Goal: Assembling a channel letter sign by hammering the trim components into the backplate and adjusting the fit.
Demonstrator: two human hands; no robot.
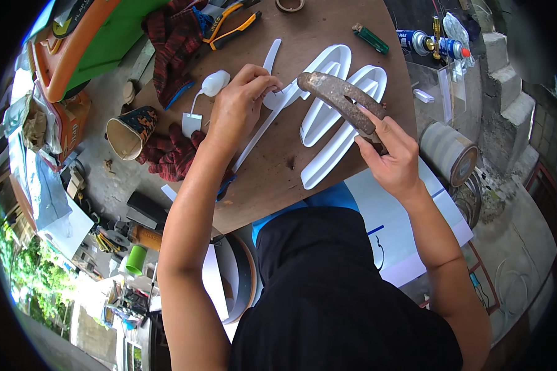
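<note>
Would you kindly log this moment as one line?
left hand: pinching white strip | right hand: gripping rusty tool | surface: brown table

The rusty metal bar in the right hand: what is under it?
Under the rusty metal bar lie white curved plastic pieces on the brown tabletop. The right hand covers the bar's lower end.

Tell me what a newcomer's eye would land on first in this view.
First comes the rusty curved metal tool, gripped in the right hand and held over the middle of the brown round table. Just under it lie white loop-shaped plastic pieces, where the left hand pinches something small at their left end. At the top left corner, a bright orange and green case stands out.
</note>
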